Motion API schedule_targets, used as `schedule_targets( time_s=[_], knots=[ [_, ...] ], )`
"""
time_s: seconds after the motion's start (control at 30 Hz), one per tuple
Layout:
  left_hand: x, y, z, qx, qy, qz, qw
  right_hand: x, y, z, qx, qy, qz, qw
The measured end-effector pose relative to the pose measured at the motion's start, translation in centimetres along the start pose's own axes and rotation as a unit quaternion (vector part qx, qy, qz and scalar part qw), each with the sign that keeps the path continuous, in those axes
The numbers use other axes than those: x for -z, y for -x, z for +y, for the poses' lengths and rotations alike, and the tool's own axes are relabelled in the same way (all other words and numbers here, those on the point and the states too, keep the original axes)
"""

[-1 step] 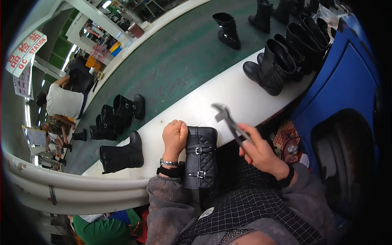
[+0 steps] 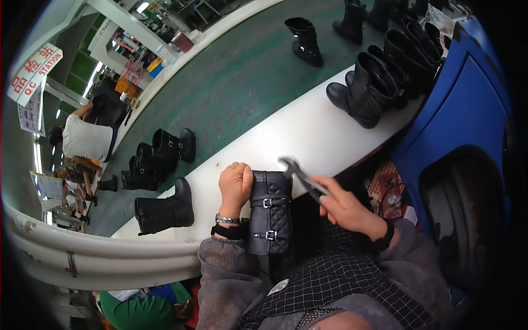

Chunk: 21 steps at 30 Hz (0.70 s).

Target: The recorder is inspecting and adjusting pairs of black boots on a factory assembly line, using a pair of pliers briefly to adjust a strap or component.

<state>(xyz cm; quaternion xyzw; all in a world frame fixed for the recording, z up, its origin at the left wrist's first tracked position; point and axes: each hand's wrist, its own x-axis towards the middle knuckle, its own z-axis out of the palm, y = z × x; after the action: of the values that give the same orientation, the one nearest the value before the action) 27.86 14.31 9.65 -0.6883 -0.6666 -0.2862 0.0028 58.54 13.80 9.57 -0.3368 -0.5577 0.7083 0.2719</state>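
My left hand [image 2: 235, 184] is closed in a fist against the far left edge of a black quilted boot [image 2: 269, 220]. Two buckled straps cross the boot, which lies at the table's near edge and over my lap. In my right hand [image 2: 345, 206] are metal shoemaker's pincers [image 2: 308, 184] with a hooked jaw and a blunt lug. Their slightly blurred head hovers by the boot's far right corner; whether it touches I cannot tell. What lies inside my left fist is hidden.
A single black boot [image 2: 165, 206] lies on the white tabletop [image 2: 286, 135] at left. More boots [image 2: 366, 91] crowd its right end, and several stand on the green surface [image 2: 236, 104] beyond. A blue plastic bin [image 2: 456, 104] is close on my right; a white rail [image 2: 121, 258] runs at left.
My right hand has brought the pincers down and left, so their head is now by the boot's far right corner. My left hand and the boot have stayed put.
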Motion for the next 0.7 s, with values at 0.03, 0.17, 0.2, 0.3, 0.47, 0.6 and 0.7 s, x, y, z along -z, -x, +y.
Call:
schedule_targets(
  time_s=[0.03, 0.17, 0.2, 0.3, 0.47, 0.6, 0.7],
  knots=[
    [0.0, 0.1, -0.3, 0.001, -0.007, -0.005, 1.0, 0.0, -0.2, 0.4, -0.049, -0.003, -0.035, 0.998],
    [0.3, 0.5, -0.7, 0.007, -0.002, 0.008, 1.0, 1.0, 0.0, -2.8, -0.049, 0.059, -0.036, 0.996],
    [0.3, 0.4, -0.5, 0.008, 0.0, 0.011, 1.0, 1.1, 0.2, -3.6, -0.028, 0.05, -0.022, 0.998],
    [0.1, 0.4, -0.5, -0.001, 0.0, 0.013, 1.0, 0.6, 0.8, -4.4, 0.037, -0.032, 0.03, 0.998],
    [-0.1, 0.1, -0.2, 0.003, 0.009, 0.008, 1.0, 0.0, -1.0, -0.4, -0.018, 0.065, -0.035, 0.997],
    [0.1, 0.1, -0.7, -0.003, 0.0, 0.025, 1.0, 1.3, -0.7, -3.5, -0.06, 0.061, -0.024, 0.996],
    [0.2, 0.5, -0.6, 0.005, 0.01, 0.022, 1.0, 0.8, 0.2, -4.3, -0.007, -0.013, 0.028, 1.0]
  ],
)
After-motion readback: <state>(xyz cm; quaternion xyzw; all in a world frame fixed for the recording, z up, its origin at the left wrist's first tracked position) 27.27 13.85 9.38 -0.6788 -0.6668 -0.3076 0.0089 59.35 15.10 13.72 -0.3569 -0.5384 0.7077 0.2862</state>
